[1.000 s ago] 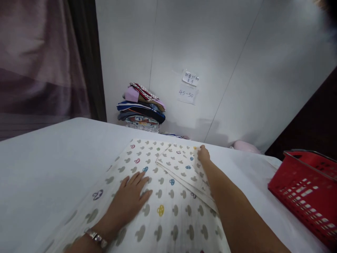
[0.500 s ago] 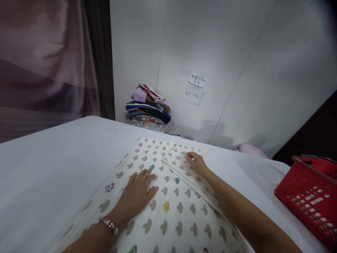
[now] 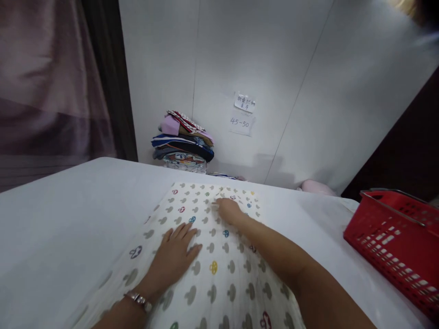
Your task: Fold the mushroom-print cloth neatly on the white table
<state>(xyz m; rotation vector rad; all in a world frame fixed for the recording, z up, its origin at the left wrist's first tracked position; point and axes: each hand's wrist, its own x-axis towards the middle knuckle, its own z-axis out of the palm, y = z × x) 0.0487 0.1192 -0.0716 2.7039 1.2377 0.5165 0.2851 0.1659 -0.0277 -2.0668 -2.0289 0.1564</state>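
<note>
A white cloth printed with grey and coloured mushrooms [image 3: 211, 292] lies spread over the white table and runs toward me. My left hand [image 3: 174, 256], with a silver bracelet at the wrist, rests palm down on the cloth's left half, its fingers stretched and apart. Toward the far end, my right hand [image 3: 229, 211] is closed with its fingertips pointing left, pinching at the cloth's surface. What lies between those fingertips is partly hidden. My right forearm covers part of the cloth's right side.
A red plastic basket [image 3: 387, 233] with a metal handle stands on the table [image 3: 75, 214] at the right. Beyond the far edge is a stack of folded fabrics [image 3: 185, 141]. Paper notes [image 3: 242, 123] hang on the wall. A pink item [image 3: 317, 187] lies behind the table, right.
My right hand has moved left across the cloth and its fingers have closed. The folded flap's long edge no longer shows. My left hand stays flat in place; the view has shifted slightly right.
</note>
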